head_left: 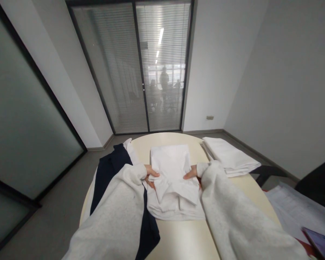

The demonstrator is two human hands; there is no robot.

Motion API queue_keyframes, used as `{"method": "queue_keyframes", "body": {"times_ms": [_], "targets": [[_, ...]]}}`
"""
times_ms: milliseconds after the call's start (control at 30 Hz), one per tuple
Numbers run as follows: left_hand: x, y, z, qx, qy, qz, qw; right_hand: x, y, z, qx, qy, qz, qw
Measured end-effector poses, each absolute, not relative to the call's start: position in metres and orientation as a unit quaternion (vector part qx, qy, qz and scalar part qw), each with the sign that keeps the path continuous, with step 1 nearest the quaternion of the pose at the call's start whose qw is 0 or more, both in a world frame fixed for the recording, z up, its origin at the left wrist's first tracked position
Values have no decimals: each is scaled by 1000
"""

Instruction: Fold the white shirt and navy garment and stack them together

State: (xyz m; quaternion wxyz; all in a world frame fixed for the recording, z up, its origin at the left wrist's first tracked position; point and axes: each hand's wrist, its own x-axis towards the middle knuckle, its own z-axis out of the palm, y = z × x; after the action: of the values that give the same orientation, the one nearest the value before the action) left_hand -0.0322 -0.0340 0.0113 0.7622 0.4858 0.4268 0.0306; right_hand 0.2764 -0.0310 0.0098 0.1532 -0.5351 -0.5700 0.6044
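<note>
On the pale table (184, 236), in front of the wearer, I have the white cloth (171, 162) between two bare hands. I watch from a distance through the head camera. Left hand (151, 176): gripping the cloth's left edge, thumb on top, fingers partly in view below. Right hand (190, 173): gripping the opposite edge, thumb on top; most of its fingers are hidden from me, so I judge that hold from the thumb and the pulled fabric.

State of the cloth: I'd call it partly folded. The far portion lies fairly flat and squared; between and below the hands it bunches into creases, and a loose flap hangs toward the near side. Near edge shows several rounded layers lying on the table. Whether it is a shirt, I cannot tell.

Done, as I judge it: the folded white cloth (230, 154) at the far right, a neat layered bundle, apart from the hands. Left, by my reading: smoothing the bunched middle and settling the flap. The navy garment (113, 160) on the left lies loosely spread, partly under the left sleeve (111, 213), with some white fabric (131, 148) beside it; neither looks neatly folded to me. Off to the right I note papers (300, 206) and a phone (321, 241).
</note>
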Motion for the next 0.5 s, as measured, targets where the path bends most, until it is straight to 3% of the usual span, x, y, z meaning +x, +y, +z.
{"method": "queue_keyframes", "body": {"times_ms": [100, 200, 333, 400, 500], "targets": [[-31, -22, 4, 471, 505, 169, 703, 264, -14, 9, -585, -588, 544, 126], [-26, -13, 5, 454, 565, 323, 609, 253, 6, 12, -651, -619, 390, 201], [-20, -7, 8, 438, 563, 427, 556, 247, 19, 12, -677, -625, 294, 254], [-19, -8, 8, 432, 535, 441, 576, 248, 18, 10, -672, -626, 284, 274], [-15, -12, 8, 454, 452, 462, 613, 257, 11, 11, -599, -619, 392, 323]]}}
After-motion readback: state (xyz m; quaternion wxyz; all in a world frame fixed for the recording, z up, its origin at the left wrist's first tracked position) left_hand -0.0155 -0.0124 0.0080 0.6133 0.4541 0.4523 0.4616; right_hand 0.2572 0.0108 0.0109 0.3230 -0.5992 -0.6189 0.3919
